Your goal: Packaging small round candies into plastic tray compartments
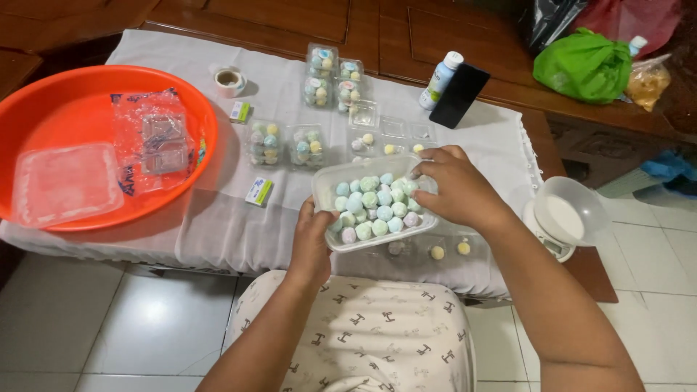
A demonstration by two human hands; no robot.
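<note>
Left hand clamped on the near-left edge of a clear plastic tray. Right hand at 3 o'clock, fingers pinched together over the tray's far-right corner among pastel balls. Tray held just above the white cloth covering the tabletop. At 12 o'clock, small filled boxes. At 9 o'clock, an orange basin. At 3 o'clock, a kitchen scale.
</note>
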